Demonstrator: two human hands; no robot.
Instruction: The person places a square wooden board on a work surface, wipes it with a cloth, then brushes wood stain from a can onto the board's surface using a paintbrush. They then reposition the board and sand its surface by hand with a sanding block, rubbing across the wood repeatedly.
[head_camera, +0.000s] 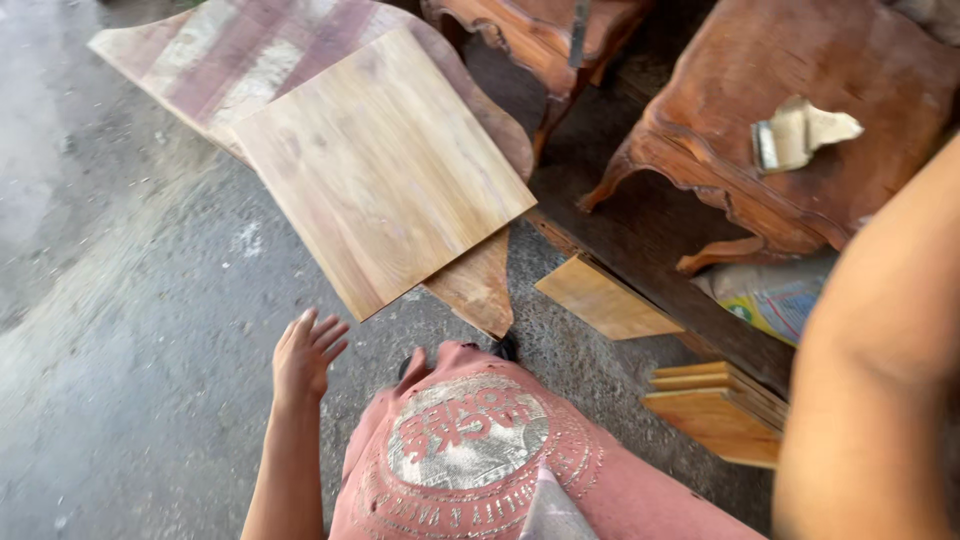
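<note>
- One hand shows plainly: the left hand (308, 350) hangs open over the grey concrete floor (130, 330), fingers spread and loosely curled, holding nothing.
- Nearest to it lies a square pale wooden board (385, 165), just above the fingertips and not touched by them; it rests flat, partly on top of a larger, weathered panel with a curved edge (240, 50).
- The right arm (880, 360) fills the right edge of the view, but its hand is out of frame, so I cannot tell how it is set.
- Two carved reddish-brown wooden tables (800, 60) stand at the top; a folded scrap of sandpaper (800, 132) sits on the right one.
- Smaller light wood offcuts (720, 410) are stacked low on the right, near a single slanted piece (600, 300).
- The person's pink printed shirt (480, 450) is at the bottom centre.
</note>
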